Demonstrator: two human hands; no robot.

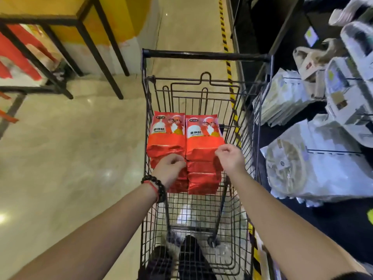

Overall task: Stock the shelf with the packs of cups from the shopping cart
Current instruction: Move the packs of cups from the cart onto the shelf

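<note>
Pickup stage: both hands are down in the shopping cart (250, 138). The left hand (170, 165) and right hand (230, 158) pinch, fingers curled, at the near ends of the red packs of cups (185, 142) stacked inside. Next: lift one clear and swing it to the shelf (323, 211) right of the cart.

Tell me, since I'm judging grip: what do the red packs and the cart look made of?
Red packs: glossy plastic or foil film, judging by sheen and crinkled folds. Shopping cart: dark-coated metal wire grid; its handle bar looks matte black, possibly plastic-sleeved.
</note>
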